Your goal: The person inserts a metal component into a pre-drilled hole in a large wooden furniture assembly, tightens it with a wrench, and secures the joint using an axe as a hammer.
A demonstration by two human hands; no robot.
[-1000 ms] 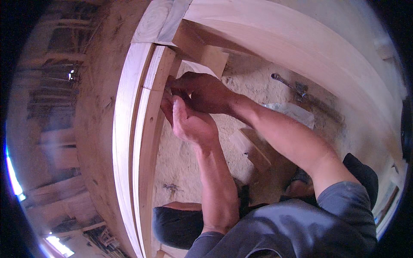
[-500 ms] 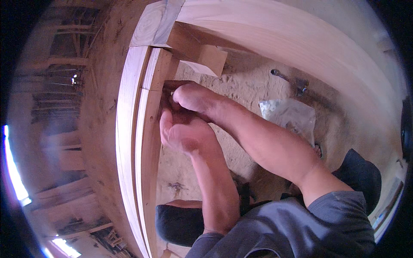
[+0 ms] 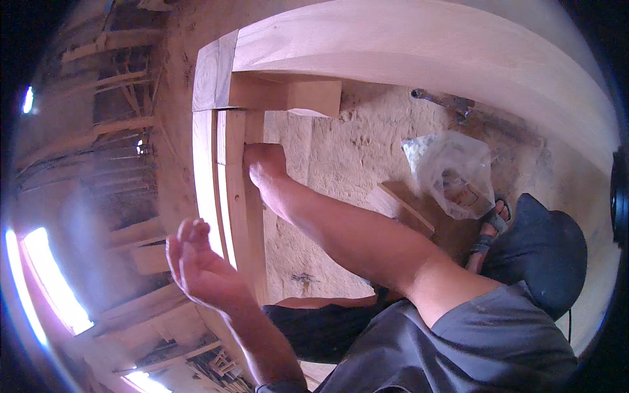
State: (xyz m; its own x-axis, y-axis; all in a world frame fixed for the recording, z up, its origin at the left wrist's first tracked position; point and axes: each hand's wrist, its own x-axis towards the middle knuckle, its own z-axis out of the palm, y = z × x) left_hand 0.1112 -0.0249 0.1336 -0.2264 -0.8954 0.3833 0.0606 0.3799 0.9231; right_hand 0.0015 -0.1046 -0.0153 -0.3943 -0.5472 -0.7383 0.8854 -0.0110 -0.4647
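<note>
My left hand [image 3: 202, 267] is raised over the outer side of the long wooden rail [image 3: 251, 226], palm turned up, fingers apart and loosely bent, with nothing seen in it. At the rail's inner face, my right hand [image 3: 266, 164] is closed and pressed against the wood just below the corner. Its fingertips are hidden, so whatever it grips does not show. The rail has a pale outer strip [image 3: 204, 157] and meets an end-grain corner post [image 3: 215, 75]. From that post a broad pale board [image 3: 406, 42] runs off to the right.
A short wooden block [image 3: 314, 97] juts from the inside corner. On the dusty floor lie a clear plastic bag [image 3: 452, 173], a wood offcut [image 3: 403, 209] and a dark metal tool [image 3: 445, 101]. My sandalled foot [image 3: 495, 223] is beside the bag. Stacked timber [image 3: 124, 137] stands at left.
My left hand has left the right hand and swung left and nearer, out across the rail. My right hand stays at the inner face. The view has shifted a little.
</note>
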